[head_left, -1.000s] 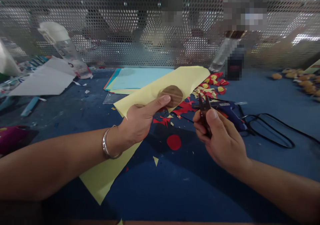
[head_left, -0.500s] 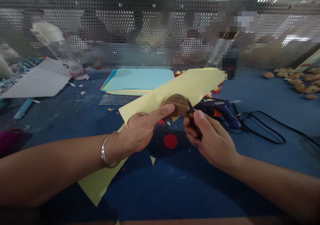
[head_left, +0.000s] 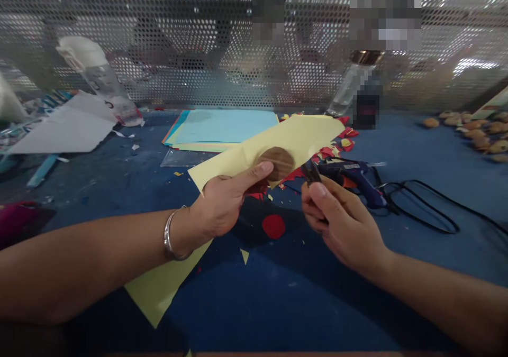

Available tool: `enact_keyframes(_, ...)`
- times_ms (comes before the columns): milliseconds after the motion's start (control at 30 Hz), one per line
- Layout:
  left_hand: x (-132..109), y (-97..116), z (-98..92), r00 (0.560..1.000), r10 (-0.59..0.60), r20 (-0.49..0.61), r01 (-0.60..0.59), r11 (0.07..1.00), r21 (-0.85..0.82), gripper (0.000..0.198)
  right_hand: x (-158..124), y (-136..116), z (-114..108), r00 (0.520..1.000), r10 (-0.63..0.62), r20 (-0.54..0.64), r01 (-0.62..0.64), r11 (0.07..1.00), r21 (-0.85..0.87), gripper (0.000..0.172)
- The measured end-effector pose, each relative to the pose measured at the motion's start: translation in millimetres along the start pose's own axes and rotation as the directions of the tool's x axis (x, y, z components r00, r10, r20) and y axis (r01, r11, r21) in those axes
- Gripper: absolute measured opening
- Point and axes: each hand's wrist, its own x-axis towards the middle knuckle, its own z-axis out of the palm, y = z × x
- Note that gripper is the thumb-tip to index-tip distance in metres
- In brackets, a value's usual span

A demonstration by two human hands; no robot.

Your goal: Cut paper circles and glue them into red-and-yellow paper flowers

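Observation:
My left hand, a silver bangle at its wrist, pinches a yellow sheet of paper together with a round brown disc. The thumb presses the disc flat against the sheet. In my right hand is a small dark pair of scissors, blades pointing up, just right of the disc and apart from the paper's lower edge. The fingers hide its handles. Below the hands, a red paper circle lies on the blue table. Another yellow paper piece lies partly under my left forearm.
A stack of coloured paper lies behind the sheet. To the right are a blue glue gun with a looping black cable, red and yellow scraps, and several brown pieces. A bottle stands left before the perforated metal screen.
My right hand has drawn the scissors slightly right, away from the disc and paper. My left hand still holds both; the sheet's far right end has dipped a little.

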Motion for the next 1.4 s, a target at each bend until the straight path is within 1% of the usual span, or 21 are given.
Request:
enact_keyframes(67,1,0,-1.2,0.999,-0.005,0.036,0.006,1.000,-0.011,0.036,0,-2,-2,0.995,-0.093,-0.037,0.085,0.979,-0.183,0.047)
enact_keyframes(133,2,0,-2.0,0.999,-0.020,0.028,0.020,1.000,0.003,0.035,1,-4,-2,0.983,-0.177,-0.048,0.153,0.936,-0.316,0.040)
enact_keyframes(167,2,0,-2.1,1.000,-0.016,0.014,0.016,1.000,0.001,0.034,2,-5,-3,0.976,-0.210,-0.054,0.178,0.919,-0.351,0.037)
enact_keyframes(233,3,3,-1.5,1.000,0.029,-0.007,-0.029,0.999,-0.025,0.032,3,-6,-4,0.965,-0.253,-0.066,0.207,0.894,-0.398,0.031)
enact_keyframes(333,4,6,0.8,0.995,0.103,-0.020,-0.104,0.993,-0.060,0.028,4,-7,-6,0.961,-0.267,-0.073,0.208,0.870,-0.448,0.029)
enact_keyframes(400,4,6,2.4,0.992,0.121,-0.028,-0.122,0.990,-0.067,0.027,3,-6,-7,0.961,-0.263,-0.079,0.200,0.868,-0.454,0.028)
enact_keyframes(433,4,5,3.0,0.994,0.106,-0.032,-0.108,0.992,-0.063,0.028,3,-5,-6,0.961,-0.263,-0.089,0.196,0.869,-0.453,0.026)
enact_keyframes(500,3,1,3.8,0.998,0.043,-0.038,-0.044,0.998,-0.046,0.031,3,-2,-5,0.955,-0.273,-0.113,0.197,0.873,-0.446,0.025)
enact_keyframes(567,2,-2,4.3,0.999,-0.015,-0.033,0.014,0.999,-0.040,0.035,3,2,-3,0.946,-0.296,-0.132,0.218,0.883,-0.415,0.031)
enact_keyframes(600,1,-3,4.8,0.999,-0.025,-0.029,0.024,0.999,-0.039,0.035,4,4,-2,0.944,-0.302,-0.133,0.230,0.890,-0.393,0.035)
enact_keyframes(667,0,-5,6.1,1.000,-0.019,-0.024,0.018,0.999,-0.047,0.035,5,8,0,0.943,-0.309,-0.120,0.250,0.901,-0.354,0.042)
enact_keyframes(767,-2,-4,8.4,0.999,-0.033,-0.030,0.033,0.999,-0.030,0.037,6,11,-1,0.950,-0.300,-0.091,0.250,0.900,-0.356,0.045)
enact_keyframes(900,-3,-5,7.7,0.998,-0.049,-0.037,0.049,0.999,0.003,0.042,7,12,-2,0.947,-0.305,-0.096,0.242,0.880,-0.408,0.041)
enact_keyframes(1100,0,-8,3.1,0.996,-0.057,-0.067,0.061,0.996,0.057,0.037,8,11,0,0.949,-0.303,-0.082,0.245,0.879,-0.408,0.035)
enact_keyframes(1300,1,-9,3.9,0.994,-0.072,-0.087,0.078,0.995,0.059,0.037,8,10,0,0.947,-0.306,-0.098,0.241,0.877,-0.415,0.034)
enact_keyframes(1400,2,-10,2.9,0.995,-0.057,-0.078,0.061,0.997,0.052,0.038,8,8,1,0.946,-0.311,-0.092,0.246,0.873,-0.421,0.033)
